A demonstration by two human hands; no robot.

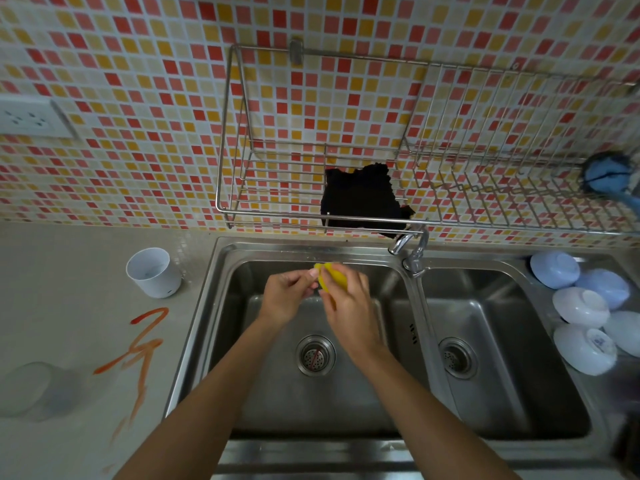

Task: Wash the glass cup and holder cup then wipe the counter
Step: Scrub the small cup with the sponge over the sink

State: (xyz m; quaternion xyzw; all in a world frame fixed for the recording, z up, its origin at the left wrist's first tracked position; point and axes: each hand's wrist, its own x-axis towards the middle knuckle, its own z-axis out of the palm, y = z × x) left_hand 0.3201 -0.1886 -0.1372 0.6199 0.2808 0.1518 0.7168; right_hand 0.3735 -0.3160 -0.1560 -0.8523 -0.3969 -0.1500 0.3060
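my right hand (349, 303) covers most of the yellow sponge (329, 277). far left of my hands the glass cup (38, 389) is a blur on the table (69, 323). far right, the blue brush (609, 178) is cut off by the edge.

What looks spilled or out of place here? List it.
Orange-red streaks are smeared across the counter left of the sink, like spilled sauce. Beside them a glass cup lies on its side. A black cloth hangs raggedly from the wire rack.
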